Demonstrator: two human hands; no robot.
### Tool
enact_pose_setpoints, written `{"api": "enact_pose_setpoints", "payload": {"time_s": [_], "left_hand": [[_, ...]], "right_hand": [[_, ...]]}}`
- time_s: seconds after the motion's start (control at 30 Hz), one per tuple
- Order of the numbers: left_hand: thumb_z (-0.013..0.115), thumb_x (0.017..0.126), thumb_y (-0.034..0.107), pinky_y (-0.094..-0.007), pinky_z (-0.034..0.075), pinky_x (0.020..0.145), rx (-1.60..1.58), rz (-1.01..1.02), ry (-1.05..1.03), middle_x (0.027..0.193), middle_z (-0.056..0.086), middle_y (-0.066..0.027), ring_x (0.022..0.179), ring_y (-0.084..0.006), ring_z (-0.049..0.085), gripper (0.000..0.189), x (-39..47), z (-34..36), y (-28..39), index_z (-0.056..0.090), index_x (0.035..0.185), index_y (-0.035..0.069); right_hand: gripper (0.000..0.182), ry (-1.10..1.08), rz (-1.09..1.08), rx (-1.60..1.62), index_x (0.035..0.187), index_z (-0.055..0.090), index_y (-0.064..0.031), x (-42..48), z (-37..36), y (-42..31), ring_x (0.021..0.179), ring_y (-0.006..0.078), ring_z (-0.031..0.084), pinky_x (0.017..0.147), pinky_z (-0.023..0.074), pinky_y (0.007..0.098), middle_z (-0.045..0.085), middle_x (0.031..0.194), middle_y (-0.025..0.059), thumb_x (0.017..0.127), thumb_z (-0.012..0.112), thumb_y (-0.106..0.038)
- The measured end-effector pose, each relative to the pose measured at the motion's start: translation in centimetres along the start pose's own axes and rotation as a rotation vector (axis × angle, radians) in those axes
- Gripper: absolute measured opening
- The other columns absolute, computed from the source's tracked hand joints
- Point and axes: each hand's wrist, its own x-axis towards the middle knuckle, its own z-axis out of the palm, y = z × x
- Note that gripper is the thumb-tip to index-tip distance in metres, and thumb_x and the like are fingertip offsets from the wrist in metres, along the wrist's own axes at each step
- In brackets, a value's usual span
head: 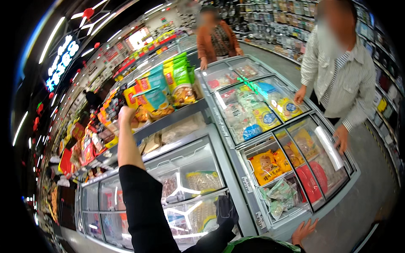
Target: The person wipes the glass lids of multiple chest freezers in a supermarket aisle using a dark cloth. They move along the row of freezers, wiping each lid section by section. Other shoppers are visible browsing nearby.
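My left hand (126,114), on a bare forearm with a black sleeve, reaches up to the shelf above the freezers. Its fingers are bent beside dark packets and yellow-and-teal food pouches (152,91); whether it grips one is hidden. Low at the right, my right hand (304,230) has spread fingers and holds nothing, close to the corner of a chest freezer (332,193). Inside that freezer lie yellow food bags (264,166) and pale green bags (281,196). A dark grey item (226,210) is over the nearer freezer's glass.
A person in a light striped jacket (341,72) stands at the freezer's right side, hands near its edge. Another person in a rust-coloured jacket (218,38) stands at its far end. Sliding glass lids (253,110) and a grey shelf edge (171,118) lie between.
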Motion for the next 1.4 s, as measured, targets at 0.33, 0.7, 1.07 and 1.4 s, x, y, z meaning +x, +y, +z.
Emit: {"api": "enact_pose_setpoints", "payload": {"time_s": [0.33,0.7,1.07,1.4], "left_hand": [[0.061,0.087,0.024,-0.0503,0.052,0.076,-0.173,0.618,0.178,0.1,0.07,-0.0211,0.09,-0.044,0.067,0.033,-16.6,10.3,-4.7,0.063,0.116,0.009],[0.062,0.088,0.049,-0.0639,0.017,0.113,0.024,0.709,-0.305,0.155,0.023,-0.0306,0.145,-0.049,0.019,0.076,-58.6,26.0,-21.2,0.041,0.147,0.007],[0.06,0.074,0.005,-0.0572,0.036,0.104,-0.172,0.761,-0.099,0.131,0.048,-0.0341,0.12,-0.0508,0.045,0.048,-60.9,27.5,-18.7,0.053,0.119,-0.008],[0.053,0.068,0.002,-0.0325,0.045,0.051,-1.578,-0.519,-0.746,0.072,0.053,-0.006,0.055,-0.0224,0.052,0.021,-64.1,22.2,-15.2,0.056,0.088,0.004]], "right_hand": [[0.04,0.032,-0.019,0.004,0.126,0.054,0.0013,0.1,1.0,1.4,0.139,0.0439,0.028,0.112,0.0224,0.0538,0.027,0.156,0.0221,0.091,0.056,-0.017],[0.039,0.024,0.037,0.002,0.125,0.055,-0.0009,0.1,0.3,-0.1,0.135,0.0436,0.031,0.109,0.0298,0.0534,0.028,0.154,0.0225,0.092,0.057,-0.021],[0.041,-0.083,-0.008,0.187,0.126,0.053,-0.0003,0.8,-0.8,2.3,0.13,0.0453,0.036,0.107,0.0336,0.0517,0.029,0.152,0.0236,0.092,0.06,-0.023],[0.031,-0.117,0.535,0.332,0.11,0.061,0.0038,-4.2,-8.7,27.2,0.098,0.0424,0.058,0.086,0.0465,0.0473,0.061,0.097,0.0247,0.09,0.06,-0.02]]}}
